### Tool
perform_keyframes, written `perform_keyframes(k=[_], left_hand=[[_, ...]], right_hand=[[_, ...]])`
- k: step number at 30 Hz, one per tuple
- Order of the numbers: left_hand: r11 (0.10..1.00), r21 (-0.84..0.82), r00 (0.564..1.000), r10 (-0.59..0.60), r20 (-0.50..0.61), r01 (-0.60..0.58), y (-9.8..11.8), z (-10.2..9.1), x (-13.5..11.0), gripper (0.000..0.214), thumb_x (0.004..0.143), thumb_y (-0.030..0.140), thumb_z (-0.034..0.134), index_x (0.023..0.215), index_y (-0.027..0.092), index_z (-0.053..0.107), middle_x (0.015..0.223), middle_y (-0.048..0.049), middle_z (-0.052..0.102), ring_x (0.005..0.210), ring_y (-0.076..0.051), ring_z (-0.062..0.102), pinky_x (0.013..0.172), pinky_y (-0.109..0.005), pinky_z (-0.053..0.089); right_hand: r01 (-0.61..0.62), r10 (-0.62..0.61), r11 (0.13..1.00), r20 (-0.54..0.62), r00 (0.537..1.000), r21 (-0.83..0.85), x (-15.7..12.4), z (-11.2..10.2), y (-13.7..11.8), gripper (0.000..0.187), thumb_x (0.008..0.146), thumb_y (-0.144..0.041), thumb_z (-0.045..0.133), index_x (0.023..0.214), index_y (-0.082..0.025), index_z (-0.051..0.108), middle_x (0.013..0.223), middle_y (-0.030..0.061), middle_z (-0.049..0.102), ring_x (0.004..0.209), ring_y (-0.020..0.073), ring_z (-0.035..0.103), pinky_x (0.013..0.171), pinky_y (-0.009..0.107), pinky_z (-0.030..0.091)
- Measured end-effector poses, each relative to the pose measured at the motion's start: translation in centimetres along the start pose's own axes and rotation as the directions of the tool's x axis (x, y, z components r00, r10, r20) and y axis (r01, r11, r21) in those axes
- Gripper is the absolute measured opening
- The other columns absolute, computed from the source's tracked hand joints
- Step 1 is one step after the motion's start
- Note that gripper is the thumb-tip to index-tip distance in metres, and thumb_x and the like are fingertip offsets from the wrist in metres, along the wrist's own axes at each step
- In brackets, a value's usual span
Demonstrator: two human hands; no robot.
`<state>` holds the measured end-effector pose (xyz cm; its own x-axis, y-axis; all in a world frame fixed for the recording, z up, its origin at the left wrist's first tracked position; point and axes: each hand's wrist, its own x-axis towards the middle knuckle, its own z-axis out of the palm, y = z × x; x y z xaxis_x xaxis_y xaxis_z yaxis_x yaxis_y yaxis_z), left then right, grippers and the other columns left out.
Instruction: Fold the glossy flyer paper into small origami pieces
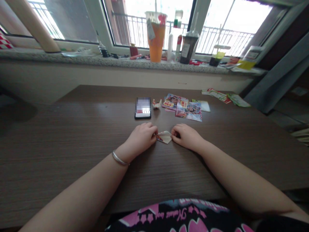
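A small folded piece of paper [165, 137], cream with a red printed patch, lies between my two hands just over the table. My left hand [143, 137], below a silver bangle [120, 159], pinches its left end. At its right tip, my right hand [185, 136] has thumb and forefinger closed on the paper. Beyond my left hand rests a phone [143, 108] with a lit, blurred screen. A small folded paper shape [156, 103], white and red, stands beside the phone.
Printed leaflets [188, 109] overlap behind my right hand on the brown table [72, 135]. Colourful wrappers [225, 97] lie at the far right. Along the windowsill [96, 61] stand a tall orange drink cup [156, 38], a dark drink cup [189, 47] and several bottles.
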<state>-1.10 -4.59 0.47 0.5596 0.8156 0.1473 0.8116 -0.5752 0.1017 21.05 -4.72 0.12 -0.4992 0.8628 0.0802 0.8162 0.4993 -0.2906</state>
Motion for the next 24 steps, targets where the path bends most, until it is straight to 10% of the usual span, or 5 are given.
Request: perform_keyframes(k=[24], left_hand=[[0.953,-0.301,0.999,0.001,-0.046,-0.015,-0.73,0.90,0.03,0.009,0.086,0.025,0.055,0.082,0.018,0.059,0.083,-0.0037,0.064,0.081,-0.019,0.056,0.072,-0.030,0.042]], right_hand=[[0.164,-0.155,0.977,-0.074,0.985,0.137,-0.06,0.31,0.11,0.012,0.084,-0.013,0.056,0.088,-0.019,0.064,0.092,0.0034,0.065,0.091,0.0167,0.057,0.082,0.028,0.042]])
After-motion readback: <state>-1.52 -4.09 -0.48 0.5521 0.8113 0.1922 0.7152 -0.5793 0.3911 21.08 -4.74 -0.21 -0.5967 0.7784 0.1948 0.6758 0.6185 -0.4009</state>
